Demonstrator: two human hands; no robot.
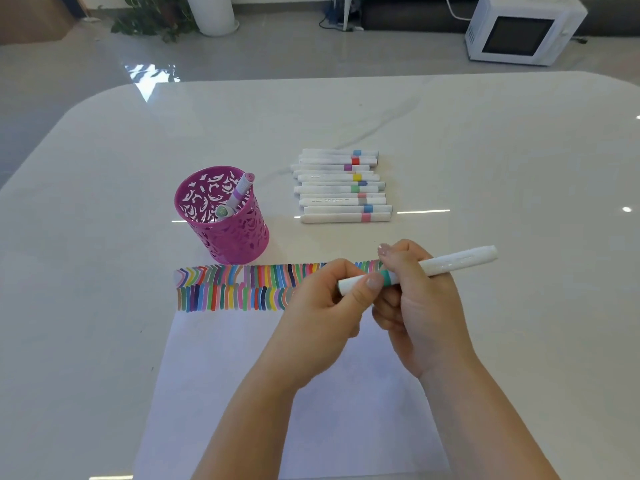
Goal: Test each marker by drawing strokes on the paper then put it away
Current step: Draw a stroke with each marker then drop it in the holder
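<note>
I hold a white marker with a teal band (pixel 453 263) level above the paper (pixel 242 358). My right hand (pixel 415 306) grips its barrel. My left hand (pixel 325 306) pinches the cap end at the left. The paper's top edge carries two rows of many-coloured strokes (pixel 235 285), the right part hidden behind my hands. A row of several white markers (pixel 341 186) with coloured bands lies on the table beyond my hands. The purple cut-out pen cup (pixel 225 216) stands left of them and holds two markers (pixel 235 197).
The white table (pixel 519 168) is glossy, with rounded far corners. On the floor beyond it are a white microwave (pixel 523 29), a white planter (pixel 213 13) with a leafy plant, and cables.
</note>
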